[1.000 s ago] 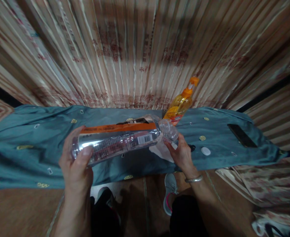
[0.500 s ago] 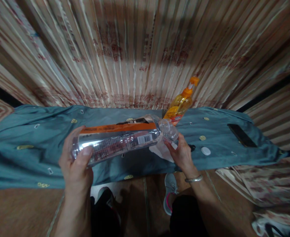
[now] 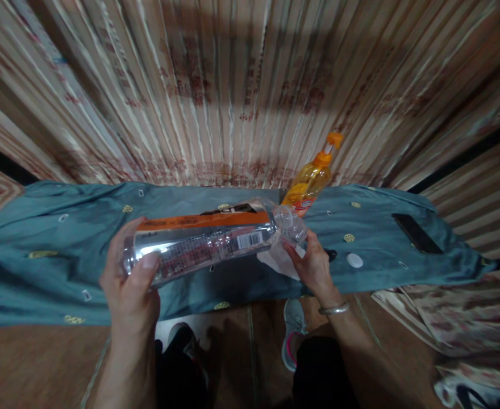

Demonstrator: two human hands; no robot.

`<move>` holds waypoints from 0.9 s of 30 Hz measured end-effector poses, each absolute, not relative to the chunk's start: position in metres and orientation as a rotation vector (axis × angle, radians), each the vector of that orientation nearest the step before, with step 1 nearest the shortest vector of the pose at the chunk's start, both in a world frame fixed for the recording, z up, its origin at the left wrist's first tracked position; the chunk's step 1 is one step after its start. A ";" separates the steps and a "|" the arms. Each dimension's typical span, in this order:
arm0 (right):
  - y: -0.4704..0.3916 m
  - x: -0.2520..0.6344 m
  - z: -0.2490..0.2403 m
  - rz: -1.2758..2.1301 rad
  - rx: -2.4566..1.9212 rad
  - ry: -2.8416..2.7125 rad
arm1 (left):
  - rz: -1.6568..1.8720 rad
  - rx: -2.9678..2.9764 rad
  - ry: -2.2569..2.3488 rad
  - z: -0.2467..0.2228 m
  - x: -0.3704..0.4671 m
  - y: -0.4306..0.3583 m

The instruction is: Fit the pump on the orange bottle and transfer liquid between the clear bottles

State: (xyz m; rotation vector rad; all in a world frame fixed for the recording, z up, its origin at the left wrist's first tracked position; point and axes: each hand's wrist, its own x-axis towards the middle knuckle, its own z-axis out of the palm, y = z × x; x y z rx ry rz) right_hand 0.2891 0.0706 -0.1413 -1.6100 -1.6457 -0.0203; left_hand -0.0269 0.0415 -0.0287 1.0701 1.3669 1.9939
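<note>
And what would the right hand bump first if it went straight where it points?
Probably the neck of the clear bottle, right by the right hand. The orange pump bottle looks next, but depth is unclear.

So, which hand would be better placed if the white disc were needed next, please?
The right hand, probably: at the clear bottle's neck, it is nearer the white disc; the left hand grips the base.

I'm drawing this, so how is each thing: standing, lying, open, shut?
Clear bottle: held sideways; open or shut unclear.
Left hand: closed around its base.
Right hand: curled at its neck; grip unclear.
Pump bottle: upright.
Phone: lying flat, dark.
White disc: flat.
White sheet: partly hidden.
Teal cloth: spread, wrinkled.
</note>
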 end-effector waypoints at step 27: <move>0.071 0.289 -0.143 -0.014 -1.634 -1.628 | 1.967 1.228 1.438 -0.031 -0.029 0.041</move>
